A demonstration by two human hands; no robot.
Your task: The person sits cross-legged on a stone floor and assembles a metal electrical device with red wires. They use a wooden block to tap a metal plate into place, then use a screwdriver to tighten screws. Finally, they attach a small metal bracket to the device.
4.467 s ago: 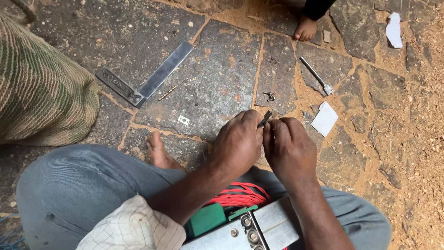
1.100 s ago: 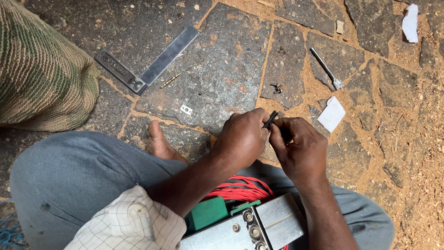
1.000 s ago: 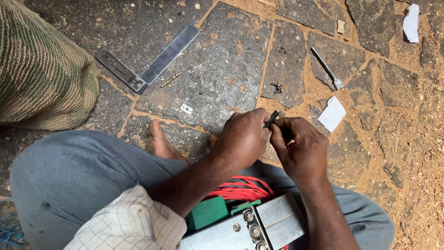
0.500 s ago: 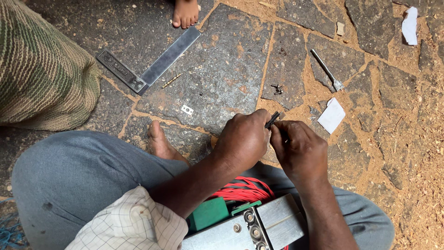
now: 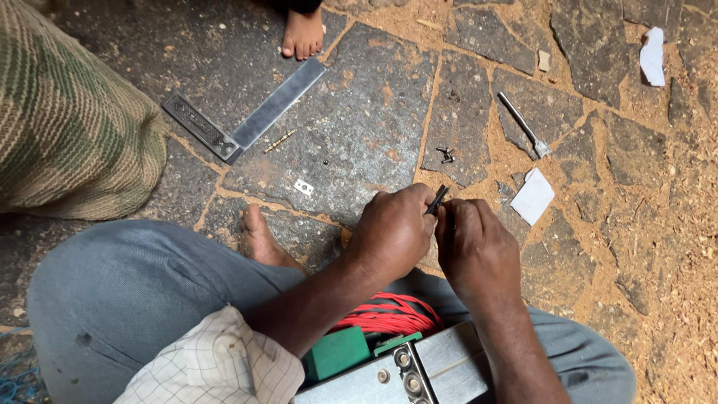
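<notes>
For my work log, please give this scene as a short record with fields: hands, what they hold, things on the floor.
left hand: closed on a small dark rod, beside the right hand
right hand: closed, touching the same rod
lap: grey metal tool, red cord
floor: steel try square, small screws, white paper scrap, metal bit
other person: bare foot at top

Floor: dark grey stone slabs, orange-brown sawdust in the joints. Sack: tan weave with green stripes. Trousers: grey-blue. Shirt: white with thin grid check. Cord: red coils. Block: green. Square: grey metal. Paper scraps: white.
</notes>
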